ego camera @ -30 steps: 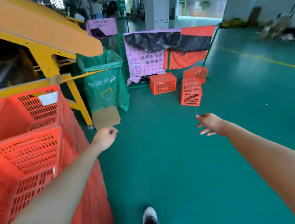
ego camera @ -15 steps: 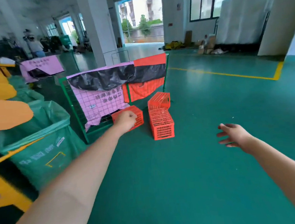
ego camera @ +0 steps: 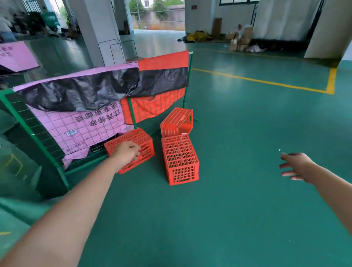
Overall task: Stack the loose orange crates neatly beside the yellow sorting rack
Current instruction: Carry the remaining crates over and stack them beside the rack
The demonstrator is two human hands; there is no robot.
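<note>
Judging the upright orange crate [ego camera: 180,160] by the green fence [ego camera: 32,135] light and stiff, I'd grip its rim; left hand [ego camera: 127,153] loosely curled, right hand [ego camera: 295,166] spread, both empty.

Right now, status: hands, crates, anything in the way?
Left hand loosely curled, right hand open, both holding nothing. Three orange crates loose on floor, rear one tipped. Green mesh fence directly behind them; yellow rack out of view.
</note>
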